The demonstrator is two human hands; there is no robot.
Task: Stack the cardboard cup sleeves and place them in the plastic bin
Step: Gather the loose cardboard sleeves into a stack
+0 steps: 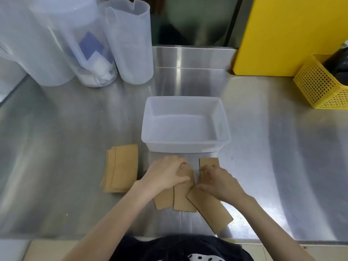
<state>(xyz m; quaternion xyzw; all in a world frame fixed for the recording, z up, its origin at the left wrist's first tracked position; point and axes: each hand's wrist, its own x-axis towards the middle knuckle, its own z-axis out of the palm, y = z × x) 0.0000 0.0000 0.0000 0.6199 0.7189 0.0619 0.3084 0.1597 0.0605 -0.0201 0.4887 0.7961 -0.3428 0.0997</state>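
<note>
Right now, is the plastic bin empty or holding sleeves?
Empty: the plastic bin shows only its bare floor; the cardboard sleeves lie outside on the counter.

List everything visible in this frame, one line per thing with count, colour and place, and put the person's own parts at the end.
bin: one, clear plastic, centre of the counter, nothing in it
stacked sleeves: a small pile, brown cardboard, left of the bin; exact count unclear
loose sleeves: about four, brown cardboard, near the counter's front edge, under the hands
jugs: three, translucent, back left; the middle one holds blue and white packets
basket: one, yellow mesh, far right, holding something dark
panel: one, yellow, upright at back right
counter: one, stainless steel, under it all
left hand: pressing on loose sleeves
right hand: fingertips on a loose sleeve
</note>
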